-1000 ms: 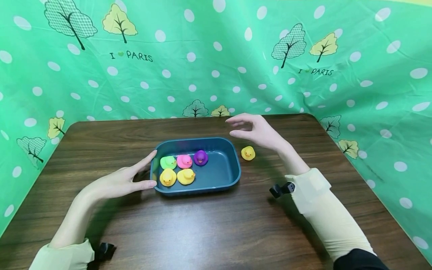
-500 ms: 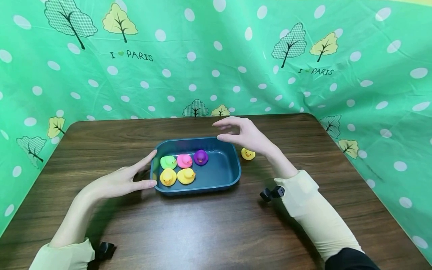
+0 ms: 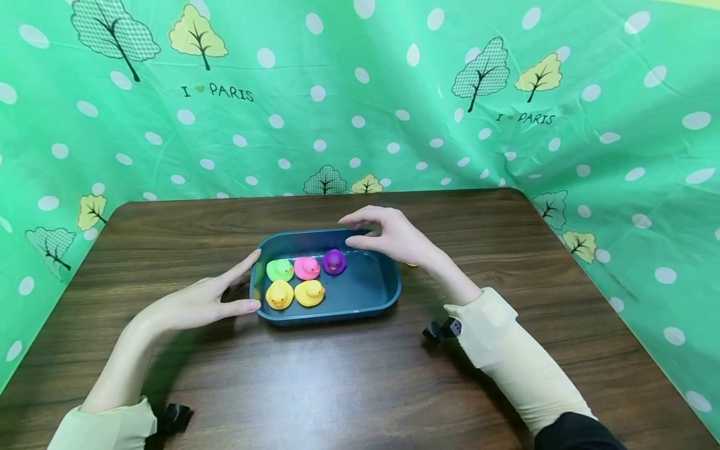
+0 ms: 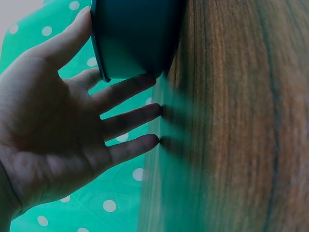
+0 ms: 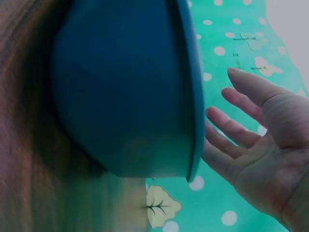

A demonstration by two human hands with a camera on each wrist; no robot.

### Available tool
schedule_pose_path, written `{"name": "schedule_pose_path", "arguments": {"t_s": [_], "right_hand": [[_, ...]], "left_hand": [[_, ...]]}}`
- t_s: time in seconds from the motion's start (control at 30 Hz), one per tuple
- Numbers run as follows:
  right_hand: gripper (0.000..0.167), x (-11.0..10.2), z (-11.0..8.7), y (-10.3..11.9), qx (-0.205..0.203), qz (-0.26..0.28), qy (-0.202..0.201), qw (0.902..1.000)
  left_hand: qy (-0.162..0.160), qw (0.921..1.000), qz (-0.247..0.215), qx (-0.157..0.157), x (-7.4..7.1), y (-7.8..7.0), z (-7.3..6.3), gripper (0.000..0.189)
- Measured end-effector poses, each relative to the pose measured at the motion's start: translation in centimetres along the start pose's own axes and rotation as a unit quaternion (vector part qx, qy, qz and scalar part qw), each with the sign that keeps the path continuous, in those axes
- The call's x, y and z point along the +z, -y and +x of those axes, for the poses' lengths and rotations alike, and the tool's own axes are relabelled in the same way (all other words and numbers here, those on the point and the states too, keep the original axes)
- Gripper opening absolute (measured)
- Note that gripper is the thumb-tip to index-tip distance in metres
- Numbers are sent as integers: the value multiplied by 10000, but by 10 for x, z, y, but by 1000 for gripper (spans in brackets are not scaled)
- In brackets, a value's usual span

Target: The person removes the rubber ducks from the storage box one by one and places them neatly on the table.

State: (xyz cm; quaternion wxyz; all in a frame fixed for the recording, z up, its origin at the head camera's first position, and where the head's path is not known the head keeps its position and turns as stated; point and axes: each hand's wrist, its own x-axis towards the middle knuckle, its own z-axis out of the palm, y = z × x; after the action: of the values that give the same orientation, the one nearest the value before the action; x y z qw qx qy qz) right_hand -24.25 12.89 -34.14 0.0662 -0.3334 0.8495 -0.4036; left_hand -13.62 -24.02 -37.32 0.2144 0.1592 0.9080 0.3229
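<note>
"While the spotted green cloth point(image 3: 337, 56) hangs along the back and sides, what stands in front of it?"

"A dark wooden table point(image 3: 315, 381), with light glaring on its near half."

"Whose sleeves are those?"

"One person's. The right sleeve point(image 3: 517, 362) reaches in from the lower right, and the left sleeve point(image 3: 107, 428) from the lower left corner. Both are pale."

"And on the table?"

"A blue tray point(image 3: 362, 287) with rounded corners, sitting flat, longer side toward us."

"How does the left hand point(image 3: 197, 305) lie?"

"Fingers straight and spread. Forefinger and thumb touch the tray's left end; the left wrist view shows the other three fanned apart."

"And the right hand point(image 3: 388, 234)?"

"Over the tray's far right part, fingers loosely bent, thumb well apart from them. Whether it touches the rim, I cannot tell."

"Anything smaller?"

"One black block point(image 3: 175, 417) by the left sleeve, another black block point(image 3: 432, 332) by the right. Then the ducks. A green duck point(image 3: 279, 270), a pink duck point(image 3: 306, 269) and a purple duck point(image 3: 334, 263) make a row in the tray. Nearer us, a yellow duck point(image 3: 279, 295) sits beside a second yellow duck point(image 3: 309, 294)."

"Is that all of them?"

"A third yellow duck point(image 3: 412, 264) is just outside the tray's right end, mostly hidden behind the right hand."
</note>
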Motion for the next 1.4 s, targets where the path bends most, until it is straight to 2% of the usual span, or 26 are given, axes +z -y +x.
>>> {"name": "schedule_pose_path", "arguments": {"t_s": [0.47, 0.8, 1.4], "right_hand": [[36, 28, 6, -1, 6, -252, 224, 9994], [36, 37, 10, -1, 161, -562, 548, 9968], [34, 46, 15, -1, 256, -964, 855, 9913]], "left_hand": [[-3, 10000, -20, 28, 0, 1, 1, 92], [-8, 10000, 7, -12, 0, 1, 0, 93], [-1, 10000, -8, -39, 1, 3, 1, 91]]}}
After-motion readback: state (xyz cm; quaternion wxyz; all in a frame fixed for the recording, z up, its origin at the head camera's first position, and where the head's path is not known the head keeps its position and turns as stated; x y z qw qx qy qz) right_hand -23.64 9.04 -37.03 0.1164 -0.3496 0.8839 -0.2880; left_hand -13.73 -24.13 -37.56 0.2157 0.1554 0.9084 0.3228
